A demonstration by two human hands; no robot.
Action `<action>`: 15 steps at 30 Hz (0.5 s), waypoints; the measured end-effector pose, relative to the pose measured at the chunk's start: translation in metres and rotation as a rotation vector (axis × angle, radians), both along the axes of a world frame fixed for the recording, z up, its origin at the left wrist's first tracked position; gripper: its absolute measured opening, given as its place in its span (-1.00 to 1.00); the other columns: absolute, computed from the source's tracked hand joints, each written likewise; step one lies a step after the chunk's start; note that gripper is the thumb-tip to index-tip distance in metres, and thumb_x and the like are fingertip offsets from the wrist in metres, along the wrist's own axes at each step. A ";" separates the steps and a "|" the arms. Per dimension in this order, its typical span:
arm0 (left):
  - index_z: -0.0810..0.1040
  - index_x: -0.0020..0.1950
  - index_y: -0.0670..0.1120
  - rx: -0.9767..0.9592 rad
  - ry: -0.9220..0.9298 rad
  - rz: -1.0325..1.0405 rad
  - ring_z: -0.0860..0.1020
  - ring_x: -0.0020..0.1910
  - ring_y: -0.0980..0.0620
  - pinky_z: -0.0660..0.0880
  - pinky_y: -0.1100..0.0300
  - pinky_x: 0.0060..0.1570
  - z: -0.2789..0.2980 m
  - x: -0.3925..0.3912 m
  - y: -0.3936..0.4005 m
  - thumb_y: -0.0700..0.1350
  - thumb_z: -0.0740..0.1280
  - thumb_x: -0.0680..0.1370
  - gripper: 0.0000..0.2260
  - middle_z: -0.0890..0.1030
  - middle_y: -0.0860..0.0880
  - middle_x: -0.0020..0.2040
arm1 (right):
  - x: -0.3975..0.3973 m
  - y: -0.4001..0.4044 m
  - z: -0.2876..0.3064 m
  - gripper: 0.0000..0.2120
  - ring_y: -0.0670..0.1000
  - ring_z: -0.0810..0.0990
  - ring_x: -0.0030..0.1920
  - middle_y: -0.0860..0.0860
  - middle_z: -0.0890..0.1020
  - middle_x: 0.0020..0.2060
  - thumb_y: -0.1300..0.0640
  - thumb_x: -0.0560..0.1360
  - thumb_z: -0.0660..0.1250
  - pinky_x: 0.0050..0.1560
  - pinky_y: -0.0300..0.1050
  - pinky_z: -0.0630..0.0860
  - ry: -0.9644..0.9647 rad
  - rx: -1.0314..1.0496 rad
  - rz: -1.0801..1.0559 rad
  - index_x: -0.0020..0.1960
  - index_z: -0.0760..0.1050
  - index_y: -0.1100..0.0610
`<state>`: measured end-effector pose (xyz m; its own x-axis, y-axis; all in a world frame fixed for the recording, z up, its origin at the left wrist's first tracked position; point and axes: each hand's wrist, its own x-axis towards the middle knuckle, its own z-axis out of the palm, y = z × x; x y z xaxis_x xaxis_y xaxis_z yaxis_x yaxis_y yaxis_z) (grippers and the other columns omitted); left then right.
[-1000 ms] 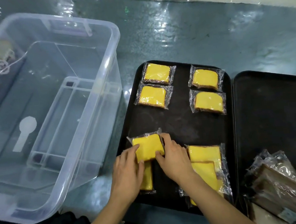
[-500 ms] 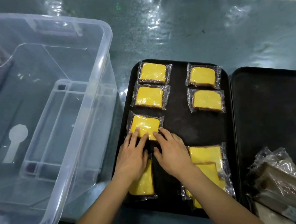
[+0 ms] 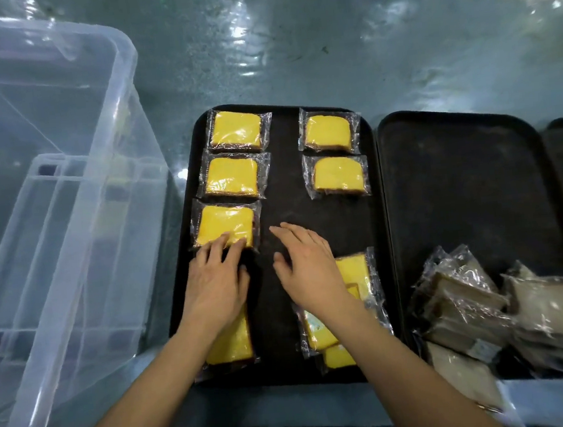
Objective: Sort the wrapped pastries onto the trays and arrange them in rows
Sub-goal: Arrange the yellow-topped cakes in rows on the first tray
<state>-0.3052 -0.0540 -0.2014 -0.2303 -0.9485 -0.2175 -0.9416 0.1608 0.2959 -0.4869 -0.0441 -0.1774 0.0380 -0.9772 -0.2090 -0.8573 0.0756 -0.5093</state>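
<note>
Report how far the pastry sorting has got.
Done: five yellow pastries sit in two columns on the left tray, three left, two right. In hand: left hand touches the third pastry; right hand is free. Left: loose yellow packs and brown packs.

A black tray [image 3: 375, 238] holds yellow pastries in clear wrappers, all lying flat. Along its nine o'clock side three sit in a column: the far one [image 3: 236, 130], the middle one [image 3: 232, 177] and the near one [image 3: 224, 226], wrapper edges touching. Toward one o'clock two more [image 3: 328, 132] [image 3: 337, 176] form a second column. At seven o'clock one pastry [image 3: 230, 344] lies alone; at five o'clock a loose overlapping pile [image 3: 333, 332]. On the three o'clock side, a second black tray [image 3: 471, 195] carries a heap of brownish wrapped pastries [image 3: 510, 315] at its near end.
</note>
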 end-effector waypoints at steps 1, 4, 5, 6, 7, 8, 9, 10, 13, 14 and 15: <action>0.37 0.50 0.02 -0.011 0.041 -0.027 0.33 0.42 -0.16 0.37 -0.12 0.36 0.003 -0.008 0.006 -0.02 0.24 0.61 -0.57 0.37 -0.07 0.49 | -0.015 0.008 0.004 -0.56 0.01 0.37 0.44 -0.05 0.45 0.46 0.06 0.63 0.25 0.48 -0.01 0.23 -0.013 -0.012 -0.057 0.50 0.39 -0.01; 0.45 0.43 0.04 -0.028 0.190 -0.148 0.39 0.34 -0.10 0.39 -0.05 0.33 0.011 -0.033 0.031 -0.02 0.21 0.60 -0.62 0.45 0.00 0.42 | -0.064 0.038 0.008 -0.63 0.03 0.44 0.34 -0.05 0.52 0.35 0.12 0.63 0.26 0.38 0.02 0.34 -0.029 -0.051 -0.240 0.43 0.46 0.00; 0.45 0.43 0.06 -0.023 0.232 -0.200 0.39 0.34 -0.07 0.40 -0.02 0.32 0.013 -0.041 0.041 0.02 0.18 0.61 -0.62 0.45 0.03 0.41 | -0.079 0.049 0.009 -0.64 0.05 0.46 0.31 -0.03 0.54 0.32 0.15 0.63 0.27 0.35 0.05 0.38 -0.027 -0.059 -0.293 0.41 0.48 0.01; 0.44 0.43 0.08 -0.011 0.261 -0.254 0.39 0.35 -0.04 0.39 0.00 0.32 0.015 -0.047 0.050 0.06 0.16 0.62 -0.62 0.44 0.05 0.41 | -0.091 0.060 0.008 -0.65 0.07 0.48 0.28 -0.01 0.56 0.29 0.17 0.62 0.28 0.32 0.08 0.41 -0.031 -0.059 -0.339 0.39 0.49 0.02; 0.42 0.44 0.10 0.009 0.273 -0.301 0.37 0.37 -0.02 0.38 0.02 0.32 0.016 -0.052 0.058 0.12 0.15 0.62 -0.61 0.42 0.07 0.42 | -0.101 0.070 0.009 -0.67 0.08 0.50 0.25 -0.01 0.57 0.26 0.18 0.62 0.28 0.30 0.10 0.42 -0.038 -0.054 -0.377 0.37 0.51 0.03; 0.40 0.46 0.11 0.035 0.268 -0.343 0.34 0.39 -0.01 0.37 0.02 0.34 0.017 -0.056 0.064 0.18 0.15 0.61 -0.57 0.39 0.08 0.44 | -0.107 0.079 0.008 -0.68 0.08 0.51 0.22 0.00 0.58 0.23 0.19 0.61 0.29 0.28 0.10 0.44 -0.043 -0.045 -0.402 0.35 0.53 0.02; 0.36 0.49 0.12 0.066 0.247 -0.380 0.31 0.42 -0.02 0.35 0.01 0.36 0.016 -0.059 0.070 0.25 0.17 0.59 -0.51 0.36 0.08 0.46 | -0.112 0.087 0.007 -0.69 0.08 0.52 0.19 0.00 0.60 0.20 0.19 0.61 0.29 0.26 0.11 0.45 -0.040 -0.031 -0.413 0.33 0.54 0.02; 0.31 0.52 0.13 0.099 0.213 -0.410 0.27 0.46 -0.03 0.31 -0.01 0.40 0.016 -0.060 0.074 0.30 0.18 0.57 -0.45 0.31 0.07 0.50 | -0.113 0.095 0.006 -0.72 0.09 0.54 0.16 0.00 0.61 0.16 0.17 0.61 0.30 0.23 0.11 0.46 -0.032 -0.007 -0.413 0.30 0.56 0.02; 0.17 0.57 0.17 0.145 0.107 -0.445 0.14 0.54 -0.07 0.17 -0.02 0.49 0.011 -0.060 0.082 0.32 0.23 0.54 -0.36 0.15 0.06 0.58 | -0.107 0.114 0.002 -0.79 0.09 0.54 0.10 -0.02 0.60 0.08 0.01 0.61 0.31 0.14 0.07 0.42 0.062 0.088 -0.387 0.20 0.60 0.00; 0.17 0.57 0.18 0.134 0.091 -0.437 0.13 0.54 -0.08 0.17 -0.03 0.50 0.012 -0.060 0.084 0.28 0.27 0.54 -0.36 0.13 0.04 0.59 | -0.103 0.119 0.002 -0.79 0.08 0.53 0.09 -0.03 0.59 0.07 -0.06 0.61 0.30 0.12 0.04 0.38 0.097 0.106 -0.387 0.16 0.61 -0.03; 0.19 0.56 0.18 0.115 0.085 -0.427 0.15 0.52 -0.09 0.20 -0.04 0.50 0.013 -0.060 0.086 0.25 0.31 0.53 -0.36 0.13 0.02 0.58 | -0.098 0.124 0.002 -0.79 0.07 0.52 0.09 -0.05 0.58 0.07 -0.11 0.60 0.31 0.12 0.03 0.35 0.114 0.116 -0.394 0.13 0.61 -0.05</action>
